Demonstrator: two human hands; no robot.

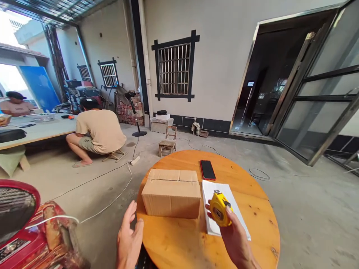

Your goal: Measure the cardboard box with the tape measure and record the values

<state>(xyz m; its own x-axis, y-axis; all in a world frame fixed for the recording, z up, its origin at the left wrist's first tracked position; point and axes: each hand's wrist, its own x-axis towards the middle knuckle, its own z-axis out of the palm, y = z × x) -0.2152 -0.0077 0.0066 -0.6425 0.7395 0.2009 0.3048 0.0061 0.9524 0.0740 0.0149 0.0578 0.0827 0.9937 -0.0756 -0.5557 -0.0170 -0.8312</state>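
My right hand (235,233) grips a yellow tape measure (220,209), thumb on its upper side, above a stack of white paper (211,188). No blade is visibly drawn out. My left hand (130,233) is open and holds nothing, its fingers raised and the thumb apart, at the near left edge of the round wooden table (252,201). Just beyond it, a closed cardboard box (171,194) sits on the tabletop, apart from the fingers. Behind the paper lies a dark-screened phone (208,170) with a red edge.
A red fan (19,224) stands close on my left. Cords (123,194) run over the floor. Beyond the table is a small wooden chair (167,141). One person (98,129) sits on a stool by a long table (53,127); another person (18,104) is farther back.
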